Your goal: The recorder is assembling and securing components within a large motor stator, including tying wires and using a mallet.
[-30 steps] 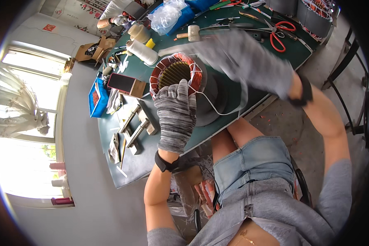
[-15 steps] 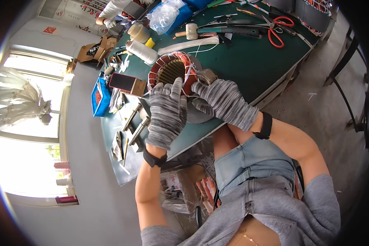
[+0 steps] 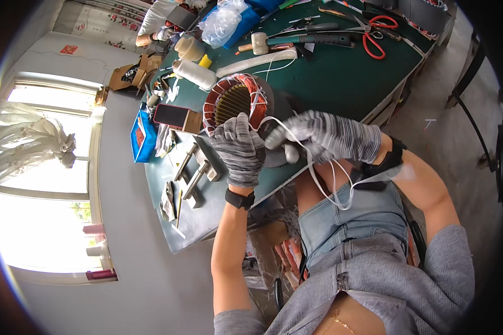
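Observation:
A motor stator (image 3: 209, 106) with red copper windings laced in white cord stands on the green table, its slotted bore facing up. My left hand (image 3: 238, 151), in a grey striped glove, is closed over the near rim of the windings, fingertips curled at the bore's edge. Right of the stator, my right hand (image 3: 327, 137), gloved alike and slightly blurred, is closed on a white cord (image 3: 318, 181). The cord runs from the windings through its fingers and hangs in loops below the wrist. The exact grip of both hands is partly hidden.
A spool of white thread (image 3: 194, 74), a mallet (image 3: 260, 43) and red-handled scissors (image 3: 381, 53) lie beyond the stator. Left are a phone (image 3: 171, 115), a blue bin (image 3: 143, 137) and a metal fixture (image 3: 197, 176). A co-worker's gloved hand (image 3: 163, 34) is at the far left.
My right hand has moved right, away from the stator's side, with the white cord now looping from it. My left hand has shifted slightly right along the rim, its fingers more curled.

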Tool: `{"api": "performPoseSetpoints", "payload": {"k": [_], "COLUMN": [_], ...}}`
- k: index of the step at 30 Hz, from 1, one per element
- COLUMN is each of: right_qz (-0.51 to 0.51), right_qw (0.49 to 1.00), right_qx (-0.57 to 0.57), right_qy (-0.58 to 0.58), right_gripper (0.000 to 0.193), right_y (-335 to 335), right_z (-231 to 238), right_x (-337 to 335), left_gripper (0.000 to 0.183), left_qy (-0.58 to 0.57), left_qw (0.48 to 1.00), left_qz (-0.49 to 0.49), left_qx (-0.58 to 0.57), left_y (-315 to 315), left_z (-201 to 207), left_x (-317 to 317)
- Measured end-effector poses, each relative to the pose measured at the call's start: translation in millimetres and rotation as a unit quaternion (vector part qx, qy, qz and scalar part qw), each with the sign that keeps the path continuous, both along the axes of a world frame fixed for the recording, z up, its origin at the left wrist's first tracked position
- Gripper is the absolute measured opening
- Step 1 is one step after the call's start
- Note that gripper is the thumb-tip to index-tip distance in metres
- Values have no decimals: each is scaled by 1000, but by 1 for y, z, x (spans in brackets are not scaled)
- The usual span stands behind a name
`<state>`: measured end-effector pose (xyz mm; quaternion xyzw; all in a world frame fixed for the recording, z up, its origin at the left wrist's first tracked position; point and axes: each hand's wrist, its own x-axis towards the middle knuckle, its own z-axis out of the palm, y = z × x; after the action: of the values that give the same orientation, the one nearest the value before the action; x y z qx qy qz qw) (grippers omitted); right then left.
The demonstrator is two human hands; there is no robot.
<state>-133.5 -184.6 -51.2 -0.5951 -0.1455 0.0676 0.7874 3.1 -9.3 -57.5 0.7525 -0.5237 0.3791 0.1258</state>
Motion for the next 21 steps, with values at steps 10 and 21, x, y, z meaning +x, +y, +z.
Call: {"api": "performPoseSetpoints", "payload": {"k": [10, 21], "right_qz": [-56, -366], "right_qw": [957, 881], "right_qx": [-98, -83], "right_qy": [-268, -288], "right_gripper": [28, 46], "right_y": [9, 57], "right_z": [10, 11], "right_x": [28, 10], "left_gripper": [45, 33], "left_qy": [-12, -62], "left_qw": [1000, 996], "left_qz": [-6, -10], "left_qx": [21, -64], "left_y": [5, 15], "left_z": [-16, -44], "left_x": [14, 26]}}
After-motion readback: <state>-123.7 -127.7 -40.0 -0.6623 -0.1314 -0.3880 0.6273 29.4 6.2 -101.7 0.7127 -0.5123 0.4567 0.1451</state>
